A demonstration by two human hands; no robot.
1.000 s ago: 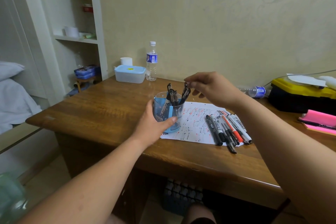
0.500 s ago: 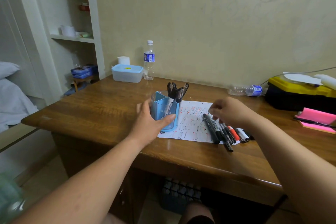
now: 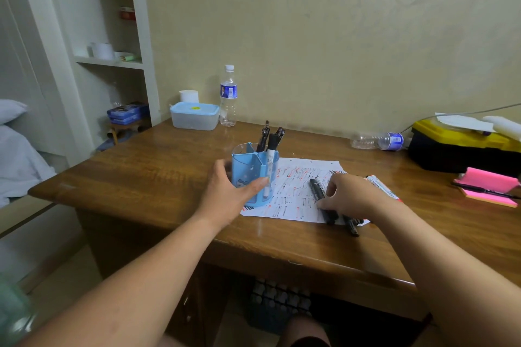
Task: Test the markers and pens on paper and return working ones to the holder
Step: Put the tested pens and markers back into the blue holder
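Note:
A blue plastic pen holder (image 3: 249, 175) stands on the wooden desk at the left edge of a scribbled sheet of paper (image 3: 296, 194). Several dark pens and a white marker (image 3: 270, 139) stick up out of it. My left hand (image 3: 228, 197) grips the holder, thumb across its front and fingers behind it. To the right, a row of markers lies on the paper. My right hand (image 3: 352, 197) rests on that row, and its fingers and thumb pinch a black marker (image 3: 317, 187). White-bodied markers (image 3: 380, 184) show beyond the hand; black ends (image 3: 352, 228) poke out below it.
At the back of the desk (image 3: 141, 177) stand a lidded blue box (image 3: 194, 118) and an upright water bottle (image 3: 228, 96). A second bottle (image 3: 377, 141) lies beside a yellow and black toolbox (image 3: 462, 149). Pink sticky notes (image 3: 487, 189) sit right. Shelves and a bed are left.
My right hand has come down from the top of the holder to the row of markers on the paper and closed on a black one. My left hand stays on the holder.

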